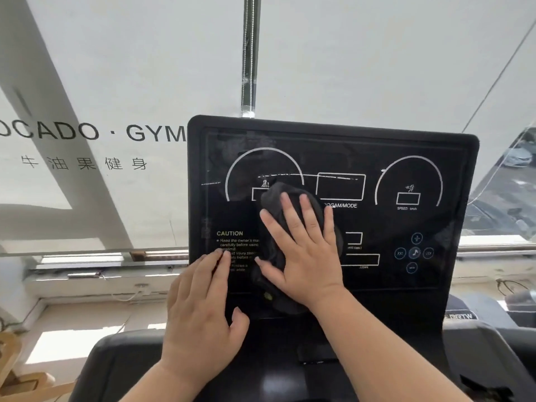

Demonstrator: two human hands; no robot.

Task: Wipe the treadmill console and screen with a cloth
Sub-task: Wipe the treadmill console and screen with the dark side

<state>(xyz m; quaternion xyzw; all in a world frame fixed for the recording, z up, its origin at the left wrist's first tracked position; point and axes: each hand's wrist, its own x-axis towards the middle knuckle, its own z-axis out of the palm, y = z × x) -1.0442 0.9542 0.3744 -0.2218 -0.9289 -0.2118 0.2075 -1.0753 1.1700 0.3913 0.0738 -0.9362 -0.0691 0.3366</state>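
Cloth under my right hand, on screen | my left hand just left | buttons right of both hands

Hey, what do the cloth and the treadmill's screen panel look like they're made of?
Cloth: dark grey soft fabric, matte, maybe microfibre; it bunches into folds under the right hand. Screen panel: glossy black glass or hard plastic, which one is unclear; it shows reflections and smears. Console frame: black plastic, seemingly matte, with rounded corners.
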